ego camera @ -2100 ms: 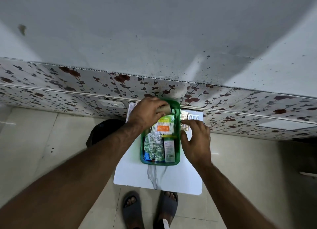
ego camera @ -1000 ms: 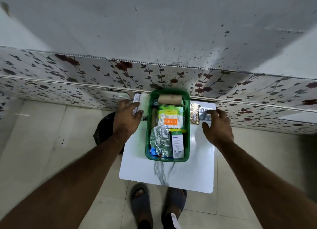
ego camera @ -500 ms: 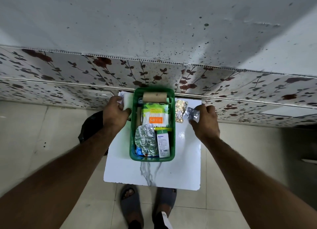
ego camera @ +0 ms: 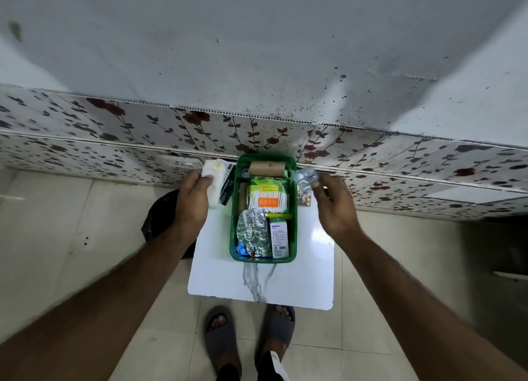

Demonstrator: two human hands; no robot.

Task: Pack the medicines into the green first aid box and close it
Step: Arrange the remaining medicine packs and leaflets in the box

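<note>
The green first aid box (ego camera: 235, 209) stands open on a small white table (ego camera: 285, 283). It holds a brown bandage roll (ego camera: 267, 168), a cotton swab pack (ego camera: 267, 198), a crumpled foil strip (ego camera: 253, 232) and a white medicine carton (ego camera: 278, 241). My left hand (ego camera: 193, 200) is left of the box, gripping a white packet (ego camera: 215, 180) with a dark strip beside it. My right hand (ego camera: 333, 206) is right of the box, pinching a silver blister strip (ego camera: 306, 178) lifted off the table. A gold blister strip (ego camera: 303, 198) lies on the table by the box's right wall.
The table's far edge meets a floral-patterned wall panel (ego camera: 143, 129). A black bag (ego camera: 160, 220) sits on the tiled floor left of the table. My feet in grey sandals (ego camera: 248, 335) stand at the table's near edge.
My left hand has lifted the white packet off the table's far left corner. My right hand has raised the silver blister strip off the table beside the box.
</note>
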